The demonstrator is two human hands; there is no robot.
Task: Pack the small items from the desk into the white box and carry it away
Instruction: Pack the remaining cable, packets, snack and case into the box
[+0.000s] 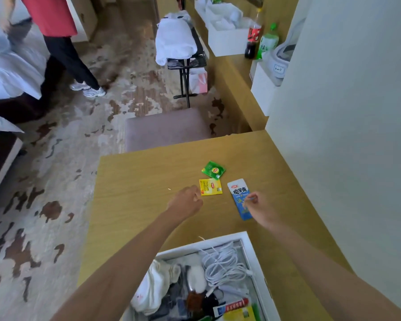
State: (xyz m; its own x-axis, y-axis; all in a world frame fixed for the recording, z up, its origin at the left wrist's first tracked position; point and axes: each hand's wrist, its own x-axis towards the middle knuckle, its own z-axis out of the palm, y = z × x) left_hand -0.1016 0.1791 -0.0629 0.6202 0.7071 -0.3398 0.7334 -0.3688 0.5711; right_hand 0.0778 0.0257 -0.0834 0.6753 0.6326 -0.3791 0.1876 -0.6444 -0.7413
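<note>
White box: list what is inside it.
Inside the white box: a coiled white cable, white cloth bag, a red-and-white tube, a yellow packet. Whatever lies beneath them is covered.

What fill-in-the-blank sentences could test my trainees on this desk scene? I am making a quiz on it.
1. The left hand reaches the ____ packet.
2. The right hand is on the ____ packet.
3. The packet farthest from the box is ____.
4. The coiled cable in the box is ____.

Missing words: yellow; blue; green; white
</note>
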